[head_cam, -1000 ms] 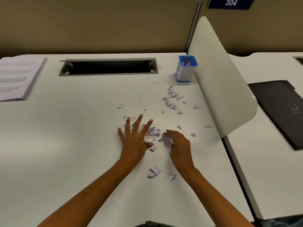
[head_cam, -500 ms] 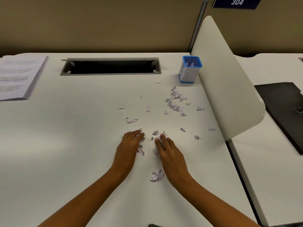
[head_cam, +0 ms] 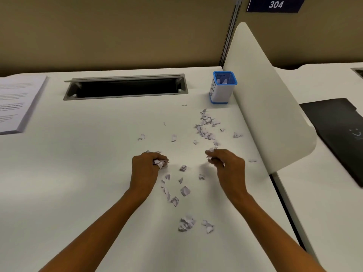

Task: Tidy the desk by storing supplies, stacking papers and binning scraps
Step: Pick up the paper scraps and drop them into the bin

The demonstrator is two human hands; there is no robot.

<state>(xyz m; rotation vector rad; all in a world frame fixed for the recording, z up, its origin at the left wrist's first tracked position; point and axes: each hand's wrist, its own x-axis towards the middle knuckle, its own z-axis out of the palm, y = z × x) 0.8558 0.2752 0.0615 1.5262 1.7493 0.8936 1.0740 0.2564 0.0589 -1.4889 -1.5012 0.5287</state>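
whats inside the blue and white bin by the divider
In the bin, a few pale paper scraps show near the top. Its walls hide the bottom and how full it is.

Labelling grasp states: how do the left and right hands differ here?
Left hand curls over a plainly showing wad of scraps; right hand pinches only small bits. Left hand lies farther from the divider; right hand is nearer it. Shared: both are knuckles up, fingers curled round torn paper.
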